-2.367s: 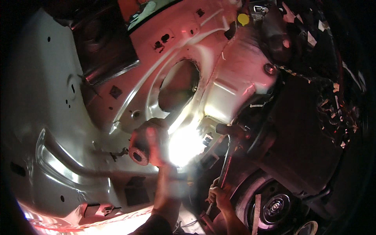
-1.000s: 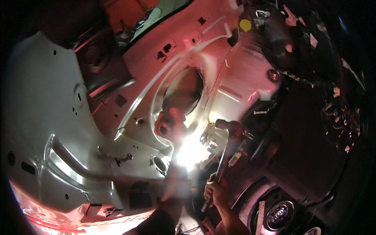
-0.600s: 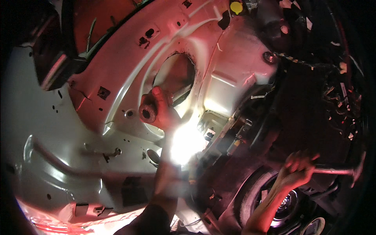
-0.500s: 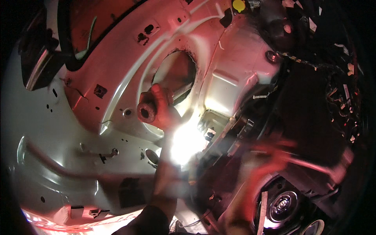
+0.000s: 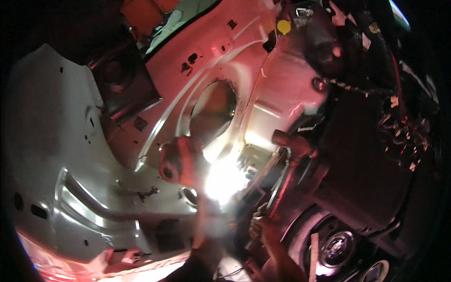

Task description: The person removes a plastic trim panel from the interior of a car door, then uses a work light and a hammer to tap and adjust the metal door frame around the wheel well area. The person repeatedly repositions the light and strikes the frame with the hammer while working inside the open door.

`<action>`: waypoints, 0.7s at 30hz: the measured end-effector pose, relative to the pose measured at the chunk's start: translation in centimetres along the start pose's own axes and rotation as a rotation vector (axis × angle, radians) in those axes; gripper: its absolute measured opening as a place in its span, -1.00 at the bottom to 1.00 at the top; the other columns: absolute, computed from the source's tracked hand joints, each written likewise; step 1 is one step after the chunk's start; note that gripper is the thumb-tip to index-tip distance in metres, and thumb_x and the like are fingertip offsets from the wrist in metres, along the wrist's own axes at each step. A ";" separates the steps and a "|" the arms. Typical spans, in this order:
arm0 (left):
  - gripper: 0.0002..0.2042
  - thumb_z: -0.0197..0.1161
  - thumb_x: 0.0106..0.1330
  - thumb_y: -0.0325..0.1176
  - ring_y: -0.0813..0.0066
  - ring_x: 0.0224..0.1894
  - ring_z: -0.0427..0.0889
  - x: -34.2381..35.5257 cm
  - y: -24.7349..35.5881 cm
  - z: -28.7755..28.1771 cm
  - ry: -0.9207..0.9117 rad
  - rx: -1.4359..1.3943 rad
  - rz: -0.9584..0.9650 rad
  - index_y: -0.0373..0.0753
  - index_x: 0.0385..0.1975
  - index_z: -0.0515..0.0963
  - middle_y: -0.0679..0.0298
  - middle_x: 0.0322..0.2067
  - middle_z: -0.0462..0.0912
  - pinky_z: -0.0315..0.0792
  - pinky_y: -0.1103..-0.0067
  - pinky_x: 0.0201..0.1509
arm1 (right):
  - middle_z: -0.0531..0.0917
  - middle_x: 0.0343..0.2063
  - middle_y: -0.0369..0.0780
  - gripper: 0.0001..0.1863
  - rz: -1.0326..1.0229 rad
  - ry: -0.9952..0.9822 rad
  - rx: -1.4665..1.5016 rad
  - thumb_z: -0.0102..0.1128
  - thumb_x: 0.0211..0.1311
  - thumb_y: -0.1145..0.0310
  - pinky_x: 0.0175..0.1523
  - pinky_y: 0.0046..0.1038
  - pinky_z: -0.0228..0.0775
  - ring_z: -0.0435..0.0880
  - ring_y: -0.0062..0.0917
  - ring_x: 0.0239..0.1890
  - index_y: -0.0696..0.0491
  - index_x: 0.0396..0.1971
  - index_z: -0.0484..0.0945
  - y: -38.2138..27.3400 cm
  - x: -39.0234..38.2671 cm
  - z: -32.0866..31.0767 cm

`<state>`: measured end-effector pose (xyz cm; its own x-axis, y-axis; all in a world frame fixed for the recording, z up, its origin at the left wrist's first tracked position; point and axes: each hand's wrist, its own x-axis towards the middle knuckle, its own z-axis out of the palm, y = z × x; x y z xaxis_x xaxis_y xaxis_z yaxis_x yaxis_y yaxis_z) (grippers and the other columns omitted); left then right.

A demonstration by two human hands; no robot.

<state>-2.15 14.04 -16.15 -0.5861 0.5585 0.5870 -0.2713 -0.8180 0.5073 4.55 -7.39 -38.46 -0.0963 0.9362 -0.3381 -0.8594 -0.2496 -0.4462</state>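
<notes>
My left hand point(image 5: 187, 162) is closed around a thick, rounded block point(image 5: 168, 170) with a dark hole in its end. It is held just below the large round opening point(image 5: 214, 105) in the car body panel. A glaring white light point(image 5: 225, 182) beside my wrist washes out part of the forearm. Lower right of that, my right hand point(image 5: 267, 230) grips a hammer point(image 5: 282, 185) by its handle. The hammer points up, its head point(image 5: 296, 143) at the right of the panel's lower edge. Both hands are slightly blurred.
A spare wheel point(image 5: 336, 249) lies at the lower right, with a thin wooden strip point(image 5: 314, 256) standing before it. Loose wiring point(image 5: 404, 122) hangs at the far right. A dark, square-edged part point(image 5: 124, 84) juts out at the upper left, and a yellow cap point(image 5: 283, 27) sits at the top.
The hammer has swung from lying out to the right, smeared by motion, to pointing upward nearer the panel. The block sits lower against the round opening. The whole view has shifted.
</notes>
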 end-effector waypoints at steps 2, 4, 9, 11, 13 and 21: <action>-0.67 0.30 0.38 -0.50 0.56 -0.68 0.20 -0.2 1.9 -0.6 -0.171 0.073 -0.022 -0.19 -0.60 0.30 0.35 -0.72 0.26 0.17 0.51 -0.55 | 0.31 -0.70 -0.38 -0.82 -0.002 0.098 -0.023 0.11 0.22 0.53 -0.66 -0.44 0.17 0.26 -0.59 -0.78 -0.08 -0.47 0.35 -1.8 -2.5 1.2; -0.65 0.28 0.39 -0.48 0.57 -0.68 0.19 -0.1 2.8 -1.0 -0.273 0.088 0.010 -0.19 -0.63 0.30 0.36 -0.73 0.24 0.16 0.51 -0.54 | 0.32 -0.70 -0.37 -0.75 -0.083 0.193 -0.096 0.18 0.18 0.51 -0.65 -0.45 0.21 0.29 -0.57 -0.77 -0.06 -0.55 0.30 -2.9 -3.7 2.0; -0.59 0.26 0.42 -0.41 0.58 -0.66 0.16 -0.1 3.3 -2.3 -0.386 0.082 0.051 -0.19 -0.70 0.28 0.38 -0.75 0.20 0.12 0.51 -0.51 | 0.30 -0.72 -0.37 -0.78 0.060 0.134 -0.065 0.15 0.18 0.51 -0.66 -0.41 0.20 0.30 -0.58 -0.78 -0.07 -0.51 0.30 -2.9 -5.2 2.6; -0.59 0.26 0.42 -0.39 0.57 -0.66 0.18 0.0 3.2 -2.8 -0.367 0.074 0.042 -0.20 -0.70 0.29 0.37 -0.74 0.22 0.14 0.51 -0.50 | 0.29 -0.73 -0.37 -0.79 0.053 0.141 -0.082 0.14 0.19 0.50 -0.65 -0.41 0.20 0.29 -0.58 -0.78 -0.07 -0.51 0.31 -2.2 -5.4 2.3; -0.60 0.27 0.42 -0.37 0.57 -0.65 0.21 0.1 2.7 -3.0 -0.309 0.085 0.037 -0.20 -0.69 0.31 0.36 -0.74 0.25 0.16 0.51 -0.49 | 0.29 -0.74 -0.37 -0.79 0.071 0.144 -0.079 0.13 0.19 0.51 -0.65 -0.42 0.18 0.29 -0.59 -0.78 -0.08 -0.51 0.31 -1.6 -5.4 1.7; -0.61 0.29 0.43 -0.29 0.56 -0.63 0.30 0.2 -2.3 -2.1 -0.142 0.275 0.073 -0.23 -0.66 0.37 0.33 -0.71 0.35 0.23 0.51 -0.46 | 0.30 -0.74 -0.36 -0.83 0.247 0.124 -0.130 0.11 0.23 0.50 -0.63 -0.40 0.20 0.27 -0.57 -0.79 -0.06 -0.49 0.36 0.3 -4.8 -0.4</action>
<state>-3.27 15.72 -18.49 -0.4784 0.5290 0.7010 -0.0044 -0.7996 0.6005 4.97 -12.00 -37.26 -0.2257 0.8079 -0.5444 -0.7450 -0.5032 -0.4379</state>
